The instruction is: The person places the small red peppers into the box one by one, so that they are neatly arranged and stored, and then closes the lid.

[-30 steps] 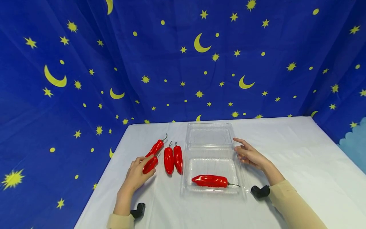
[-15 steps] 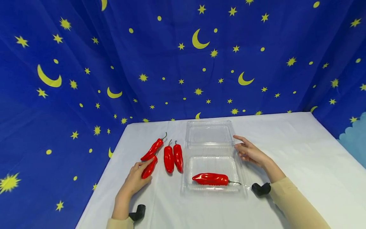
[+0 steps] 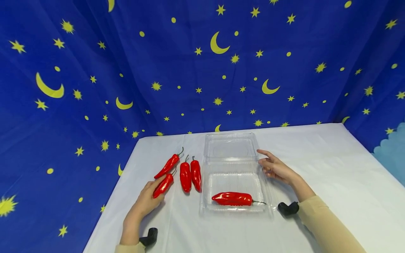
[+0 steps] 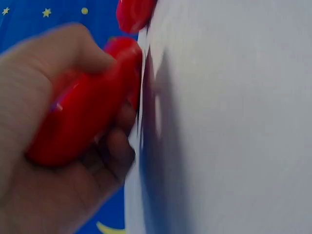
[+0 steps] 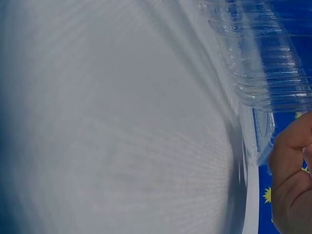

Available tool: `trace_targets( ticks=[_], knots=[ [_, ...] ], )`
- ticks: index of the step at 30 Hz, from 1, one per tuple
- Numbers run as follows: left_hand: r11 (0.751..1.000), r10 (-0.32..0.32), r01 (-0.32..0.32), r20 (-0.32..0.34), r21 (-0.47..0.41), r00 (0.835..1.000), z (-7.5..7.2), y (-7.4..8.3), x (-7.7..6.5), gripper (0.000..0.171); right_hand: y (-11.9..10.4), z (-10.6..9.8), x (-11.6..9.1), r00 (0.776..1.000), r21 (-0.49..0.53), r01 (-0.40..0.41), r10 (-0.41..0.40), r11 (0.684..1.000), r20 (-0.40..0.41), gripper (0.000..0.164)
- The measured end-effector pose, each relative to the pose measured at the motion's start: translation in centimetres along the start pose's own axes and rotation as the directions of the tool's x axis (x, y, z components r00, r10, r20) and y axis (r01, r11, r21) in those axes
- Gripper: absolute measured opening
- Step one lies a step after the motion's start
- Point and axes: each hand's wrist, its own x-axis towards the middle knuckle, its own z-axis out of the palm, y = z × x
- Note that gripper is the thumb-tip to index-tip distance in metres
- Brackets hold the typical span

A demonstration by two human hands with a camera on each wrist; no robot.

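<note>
My left hand point(image 3: 143, 202) grips a red chili pepper point(image 3: 163, 186) at the left of the table, thumb on one side and fingers on the other. Up close in the left wrist view, this pepper point(image 4: 83, 112) lies along the palm above the white cloth. A clear plastic clamshell container point(image 3: 234, 180) stands open in the middle, its lid point(image 3: 231, 147) laid back. One red pepper point(image 3: 232, 199) lies crosswise near its front. My right hand point(image 3: 278, 170) is at the container's right edge by the hinge, index finger extended and the others loosely bent.
Three more red peppers lie left of the container: a slanted one point(image 3: 167, 166) just beyond the held pepper, and two side by side, one point(image 3: 185, 176) and another point(image 3: 196, 175). A blue star-patterned curtain point(image 3: 190, 70) hangs behind the white-covered table point(image 3: 332, 168).
My left hand has closed round the nearest pepper and drawn it slightly toward me and left, away from the slanted pepper. The right hand stays at the container's edge.
</note>
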Motion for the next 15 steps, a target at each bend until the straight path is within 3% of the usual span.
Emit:
trace_targets(
  ticks=[9, 13, 15],
  knots=[
    [0.989, 0.087, -0.096, -0.091, -0.110, 0.992, -1.6, -0.1, -0.5, 0.064, 0.0, 0.1, 0.2, 1.000, -0.010, 0.002, -0.002, 1.000, 0.001, 0.067],
    [0.968, 0.124, -0.146, -0.120, -0.205, 0.985, -2.2, 0.1, -0.6, 0.062, 0.0, 0.1, 0.1, 1.000, -0.007, 0.001, -0.001, 1.000, 0.008, 0.067],
    [0.950, 0.114, -0.141, -0.109, -0.279, 0.987, -2.5, 0.6, -0.6, 0.061, 0.0, 0.0, 0.1, 1.000, -0.006, 0.004, -0.004, 1.000, 0.012, 0.067]
  ],
)
